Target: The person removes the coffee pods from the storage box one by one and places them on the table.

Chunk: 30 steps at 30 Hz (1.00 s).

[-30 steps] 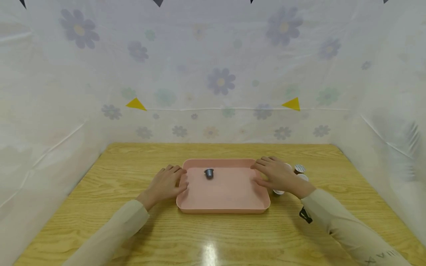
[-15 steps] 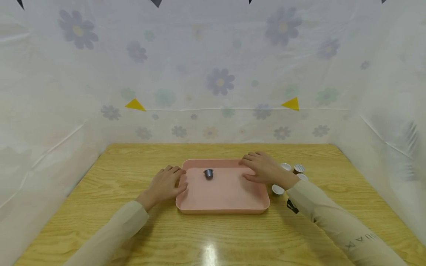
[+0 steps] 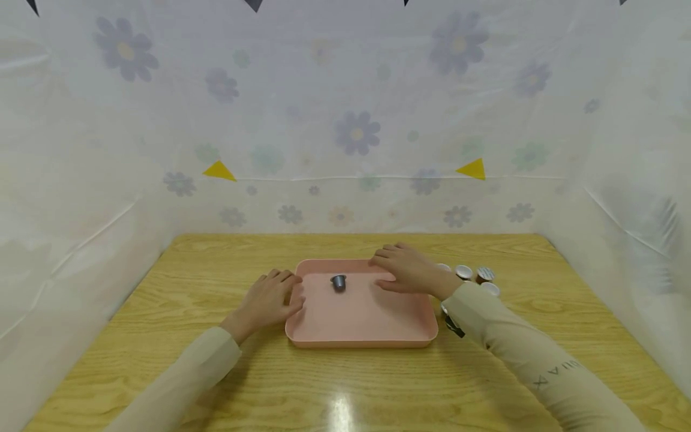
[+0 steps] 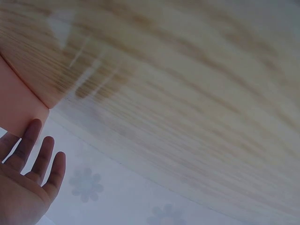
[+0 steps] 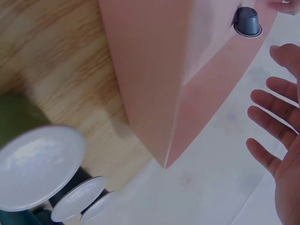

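A dark blue-grey coffee capsule (image 3: 338,282) lies tilted in the pink tray (image 3: 361,343), left of its middle. At the tray's left rim is my left hand (image 3: 268,298); in the left wrist view its loosely extended fingers (image 4: 32,131) touch or nearly touch the outer wall. Over the tray's right half hovers my right hand (image 3: 407,270), to the right of the capsule and apart from it. Nothing shows between its spread fingers (image 5: 269,126) in the right wrist view.
Several coffee capsules (image 3: 485,274) with pale lids stand on the wooden table (image 3: 227,384) right of the tray, partly hidden by the right arm. A large pale lid (image 5: 42,166) looms close in the right wrist view. Flower-patterned white sheeting (image 3: 356,180) encloses the table.
My right hand has moved left, from the tray's right rim to above its inside, uncovering more capsules behind it. The left hand, tray and blue-grey capsule have stayed put.
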Each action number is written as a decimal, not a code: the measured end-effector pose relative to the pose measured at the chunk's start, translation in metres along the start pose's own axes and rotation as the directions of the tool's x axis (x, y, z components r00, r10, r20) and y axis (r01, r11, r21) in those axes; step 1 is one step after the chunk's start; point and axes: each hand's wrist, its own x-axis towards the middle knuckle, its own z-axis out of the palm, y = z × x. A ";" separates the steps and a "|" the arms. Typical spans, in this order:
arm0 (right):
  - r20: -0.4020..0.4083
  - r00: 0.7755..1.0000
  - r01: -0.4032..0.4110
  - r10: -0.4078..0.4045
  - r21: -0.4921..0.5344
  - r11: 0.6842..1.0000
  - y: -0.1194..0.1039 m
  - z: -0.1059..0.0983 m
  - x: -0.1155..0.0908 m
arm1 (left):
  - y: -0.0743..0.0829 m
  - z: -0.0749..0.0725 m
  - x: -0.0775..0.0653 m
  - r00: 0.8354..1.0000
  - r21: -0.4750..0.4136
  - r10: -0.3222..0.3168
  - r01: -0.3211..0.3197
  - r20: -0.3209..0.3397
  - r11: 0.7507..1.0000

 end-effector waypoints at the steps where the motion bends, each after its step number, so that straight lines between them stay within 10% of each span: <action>1: -0.002 1.000 0.006 -0.006 -0.004 1.000 -0.001 0.001 0.002 | 0.000 0.000 0.000 1.000 -0.002 0.000 0.000 -0.001 1.000; 30: 0.095 0.994 0.057 -0.061 0.045 0.997 -0.015 0.011 0.050 | 0.001 -0.003 0.001 1.000 -0.005 -0.012 0.012 0.013 1.000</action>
